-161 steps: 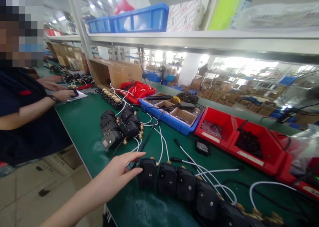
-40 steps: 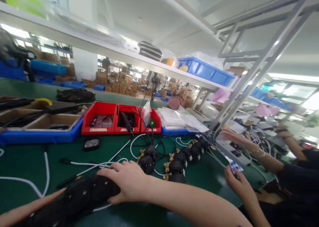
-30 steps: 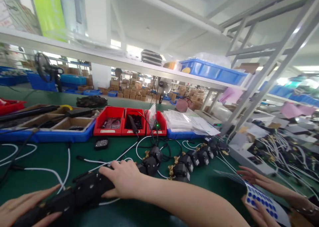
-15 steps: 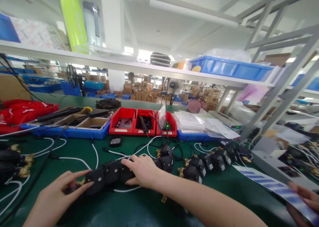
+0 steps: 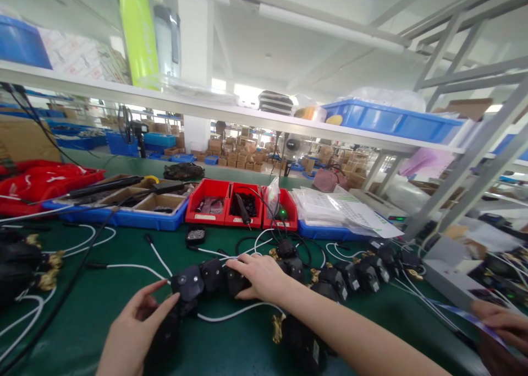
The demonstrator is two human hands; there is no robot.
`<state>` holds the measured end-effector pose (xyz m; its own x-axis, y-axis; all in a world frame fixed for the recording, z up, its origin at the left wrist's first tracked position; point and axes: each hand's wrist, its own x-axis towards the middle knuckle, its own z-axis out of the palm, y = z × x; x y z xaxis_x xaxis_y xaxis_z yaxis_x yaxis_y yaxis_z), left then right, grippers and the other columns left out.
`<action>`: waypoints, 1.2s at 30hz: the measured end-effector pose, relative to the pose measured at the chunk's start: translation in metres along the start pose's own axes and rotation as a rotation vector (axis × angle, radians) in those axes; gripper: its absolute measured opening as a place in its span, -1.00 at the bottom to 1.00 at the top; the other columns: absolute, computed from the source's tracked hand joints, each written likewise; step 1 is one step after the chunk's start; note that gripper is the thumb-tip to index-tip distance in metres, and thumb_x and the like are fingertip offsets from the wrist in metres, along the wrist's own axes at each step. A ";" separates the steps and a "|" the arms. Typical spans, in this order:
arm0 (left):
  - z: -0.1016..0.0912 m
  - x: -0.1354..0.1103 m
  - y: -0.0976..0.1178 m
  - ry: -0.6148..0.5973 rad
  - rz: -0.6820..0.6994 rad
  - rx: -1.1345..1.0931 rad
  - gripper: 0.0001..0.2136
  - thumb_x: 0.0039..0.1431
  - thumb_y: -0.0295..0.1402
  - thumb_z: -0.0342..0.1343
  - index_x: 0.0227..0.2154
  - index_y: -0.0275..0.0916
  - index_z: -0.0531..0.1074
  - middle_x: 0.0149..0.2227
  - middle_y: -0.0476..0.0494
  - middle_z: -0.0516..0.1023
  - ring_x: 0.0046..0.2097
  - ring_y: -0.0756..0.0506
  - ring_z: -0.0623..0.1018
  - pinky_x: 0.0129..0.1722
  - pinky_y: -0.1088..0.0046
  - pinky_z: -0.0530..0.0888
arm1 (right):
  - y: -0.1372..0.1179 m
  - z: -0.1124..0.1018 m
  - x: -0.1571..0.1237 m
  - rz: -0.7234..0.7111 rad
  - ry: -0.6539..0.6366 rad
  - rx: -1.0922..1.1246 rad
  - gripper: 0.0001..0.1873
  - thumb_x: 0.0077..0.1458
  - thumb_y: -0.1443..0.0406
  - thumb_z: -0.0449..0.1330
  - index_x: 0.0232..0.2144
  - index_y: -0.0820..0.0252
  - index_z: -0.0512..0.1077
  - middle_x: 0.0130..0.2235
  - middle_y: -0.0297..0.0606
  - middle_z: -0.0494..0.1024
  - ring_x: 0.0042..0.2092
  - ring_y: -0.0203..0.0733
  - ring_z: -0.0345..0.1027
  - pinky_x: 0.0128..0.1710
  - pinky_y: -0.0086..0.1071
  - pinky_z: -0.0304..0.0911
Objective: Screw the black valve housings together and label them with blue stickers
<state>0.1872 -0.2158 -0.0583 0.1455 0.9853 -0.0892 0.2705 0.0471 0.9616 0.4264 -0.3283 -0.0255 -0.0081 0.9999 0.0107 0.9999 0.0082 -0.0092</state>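
A row of black boxy units with brass fittings and white cables lies across the green bench. My left hand [image 5: 138, 318] is at the row's left end, thumb and forefinger closed on the end black unit [image 5: 188, 283]; its other fingers are partly hidden. My right hand [image 5: 262, 277] reaches over the row, fingers and thumb around another black unit [image 5: 236, 281]. Between the two hands sits a further black unit [image 5: 212, 274]. A white cable [image 5: 235, 314] curves in front of the row. Under my right forearm is a black unit with a brass fitting [image 5: 277, 329].
More black units [image 5: 367, 274] line up at right; others [image 5: 20, 260] lie far left. Red bins [image 5: 206, 200], a blue divided tray [image 5: 124, 216] and papers [image 5: 342, 208] stand behind. At right, another person's hand [image 5: 501, 321] holds a label sheet [image 5: 466, 315].
Both hands and the held units have shifted right, the left hand most. The view has also moved slightly. The other person's label sheet has turned nearly edge-on.
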 end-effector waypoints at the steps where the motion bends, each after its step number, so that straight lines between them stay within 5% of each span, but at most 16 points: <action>1: 0.000 0.003 -0.002 -0.021 -0.002 0.004 -0.17 -0.38 0.12 0.27 -0.02 -0.34 0.50 -0.23 -0.25 0.53 -0.16 -0.39 0.60 -0.25 0.13 0.57 | 0.003 0.000 -0.001 0.000 0.001 -0.002 -0.17 0.04 0.00 0.44 0.27 -0.04 0.24 0.12 -0.16 0.51 -0.03 0.14 0.54 -0.11 -0.10 0.48; 3: -0.004 0.012 -0.002 -0.113 0.010 0.052 -0.08 -0.36 0.14 0.27 0.12 -0.28 0.41 0.11 -0.41 0.46 0.15 -0.47 0.49 0.06 0.00 0.50 | 0.008 0.002 -0.003 -0.009 -0.001 -0.001 -0.16 0.03 -0.03 0.43 0.27 -0.06 0.23 0.14 -0.19 0.50 -0.01 0.13 0.53 -0.09 -0.12 0.47; 5: -0.007 0.022 0.004 -0.267 -0.013 0.099 -0.06 -0.27 0.17 0.26 0.23 -0.18 0.32 0.31 -0.38 0.32 0.30 -0.44 0.36 0.24 -0.02 0.36 | 0.011 0.003 -0.005 -0.020 -0.007 0.004 -0.16 0.04 -0.05 0.42 0.28 -0.09 0.23 0.16 -0.22 0.49 0.01 0.12 0.52 -0.07 -0.13 0.47; 9: -0.005 0.025 0.025 -0.495 -0.125 0.165 -0.03 -0.33 0.13 0.26 0.23 -0.21 0.35 0.22 -0.38 0.49 0.24 -0.44 0.47 0.24 0.00 0.38 | 0.011 0.002 -0.006 0.010 -0.014 0.005 -0.18 0.05 0.01 0.42 0.28 -0.06 0.23 0.16 -0.20 0.48 0.02 0.13 0.51 -0.09 -0.12 0.47; 15: 0.007 0.012 0.026 -0.376 0.040 0.192 -0.32 -0.33 0.07 0.21 -0.08 -0.16 0.59 -0.01 -0.27 0.68 0.11 -0.48 0.57 0.12 0.02 0.47 | 0.001 -0.005 -0.009 0.035 -0.063 -0.015 -0.19 0.07 0.08 0.42 0.29 -0.03 0.22 0.13 -0.14 0.48 -0.01 0.12 0.51 -0.12 -0.14 0.46; 28: 0.070 -0.023 0.020 -0.431 0.082 0.057 -0.32 -0.21 0.02 0.16 -0.03 -0.31 0.55 -0.22 -0.31 0.68 -0.17 -0.41 0.64 -0.13 0.05 0.55 | 0.036 0.004 -0.012 0.245 -0.024 -0.044 -0.19 0.10 0.14 0.39 0.33 -0.05 0.20 0.04 -0.12 0.50 -0.01 0.15 0.51 -0.15 -0.12 0.45; 36: 0.117 -0.031 0.016 -0.467 0.206 -0.010 -0.32 -0.06 0.07 0.09 0.05 -0.29 0.48 0.13 -0.41 0.48 0.15 -0.45 0.49 0.16 -0.02 0.44 | 0.039 -0.017 -0.015 0.408 0.003 0.023 -0.29 0.21 0.11 0.33 0.32 0.08 0.21 0.09 -0.09 0.50 0.05 0.07 0.46 0.03 0.01 0.41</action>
<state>0.2985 -0.2653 -0.0710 0.6051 0.7962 -0.0013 0.1821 -0.1367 0.9737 0.4660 -0.3433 -0.0087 0.3894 0.9211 0.0046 0.9206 -0.3890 -0.0353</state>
